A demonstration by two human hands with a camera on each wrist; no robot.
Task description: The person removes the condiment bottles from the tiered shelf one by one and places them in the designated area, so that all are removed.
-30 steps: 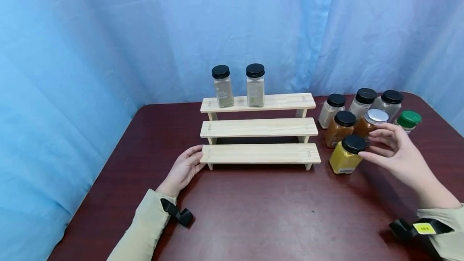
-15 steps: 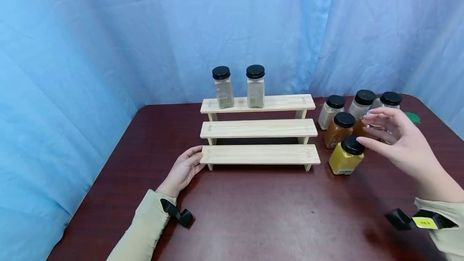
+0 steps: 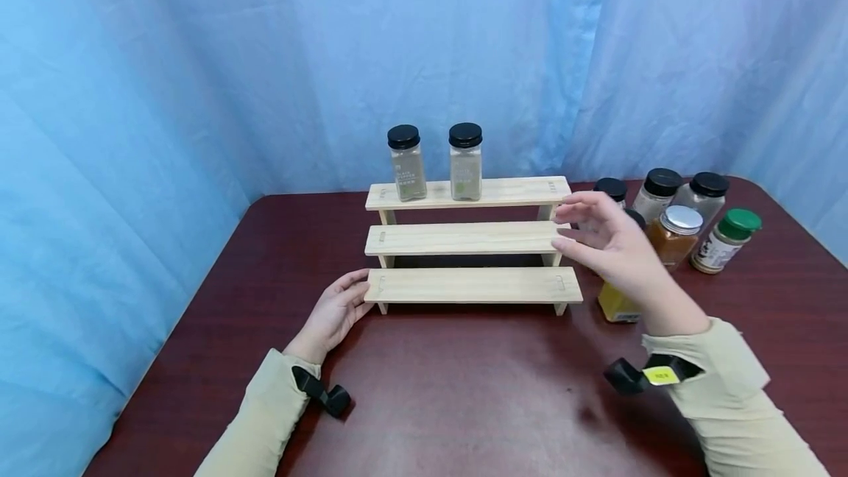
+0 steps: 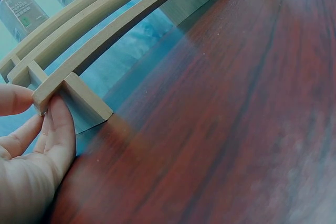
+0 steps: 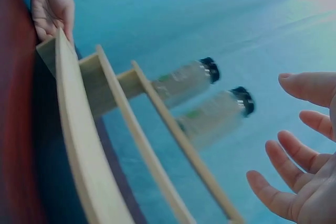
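A three-tier wooden rack (image 3: 473,285) stands mid-table. At its left end, my left hand (image 3: 331,313) pinches the lowest shelf; in the left wrist view the thumb and fingers (image 4: 62,129) are on either side of the shelf's corner (image 4: 50,88). Two square glass spice jars with black lids, a left one (image 3: 409,171) and a right one (image 3: 466,170), sit upright on the top tier. My right hand (image 3: 612,245) is in the air by the rack's right end. Its fingers (image 5: 281,195) are spread and loosely bent around nothing.
To the right stand several spice jars: a yellow one (image 3: 617,304) partly behind my right hand, an orange-brown silver-lidded one (image 3: 674,238), a green-lidded one (image 3: 722,243) and black-lidded ones (image 3: 652,197) at the back. A blue curtain (image 3: 424,43) hangs behind the table (image 3: 464,389).
My right hand has moved left, from beside the yellow jar's lid to the rack's right end, carrying nothing. The left hand keeps its place on the rack.
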